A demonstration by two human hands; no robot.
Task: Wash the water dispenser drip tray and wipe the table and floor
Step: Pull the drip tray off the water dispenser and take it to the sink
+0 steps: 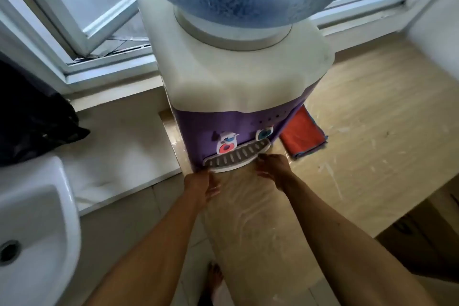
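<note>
The purple water dispenser (231, 97), with a white top and a blue bottle, stands on a beige table (372, 146). At the foot of its front sits the drip tray (236, 156), a grey slotted grille in a white rim. My left hand (202, 182) holds the tray's left end, with the thumb at the corner. The tray's right end is pinched by my right hand (273, 167), fingertips on the rim. An orange cloth (301, 134) with a blue edge lies on the table just right of the dispenser.
A white sink (37, 226) is at the left, with a black bag (32, 117) on the ledge behind it. Window frames run along the back. The table surface shows wet streaks. My bare foot (216, 278) stands on the tiled floor below.
</note>
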